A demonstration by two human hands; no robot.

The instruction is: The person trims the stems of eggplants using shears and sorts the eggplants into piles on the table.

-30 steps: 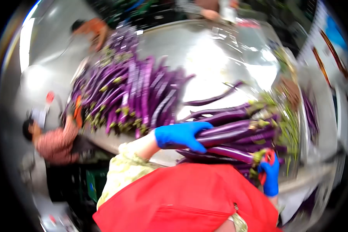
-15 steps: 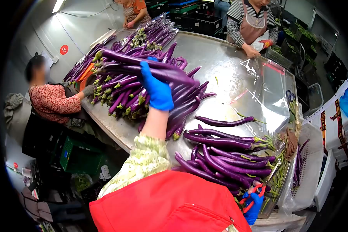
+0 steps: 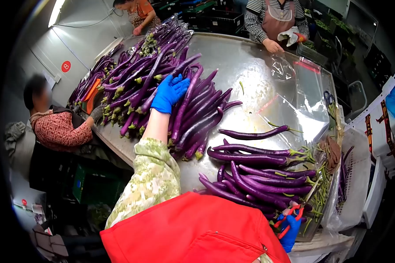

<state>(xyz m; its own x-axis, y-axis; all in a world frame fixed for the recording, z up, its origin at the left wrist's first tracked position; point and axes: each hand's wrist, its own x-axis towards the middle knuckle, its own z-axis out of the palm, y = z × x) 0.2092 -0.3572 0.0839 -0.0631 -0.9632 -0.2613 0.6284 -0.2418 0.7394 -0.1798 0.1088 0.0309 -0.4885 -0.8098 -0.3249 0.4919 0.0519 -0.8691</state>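
Observation:
My left hand point(image 3: 167, 95), in a blue glove, lies on the big heap of purple eggplants point(image 3: 186, 111) with its fingers stretched out and nothing gripped. Long eggplants lie under and around it, many with their green stem ends toward the lower left. At the lower right, my right hand point(image 3: 289, 234), also gloved in blue, is closed around red-handled scissors point(image 3: 299, 211). The blades point up and right, beside the stems of a smaller eggplant pile point(image 3: 259, 184). One single eggplant point(image 3: 254, 133) lies just above that pile.
Cut green stems point(image 3: 322, 197) and a brown cloth point(image 3: 331, 153) lie along the metal table's point(image 3: 219, 52) right edge. Clear plastic bags point(image 3: 309, 92) are on the far right. People stand at the left and far sides; an orange-edged object point(image 3: 91, 96) sits near the left person.
My left hand has let go of the eggplants it held above the heap; they now lie on it. The hand has opened and moved slightly left. My right hand still holds the scissors.

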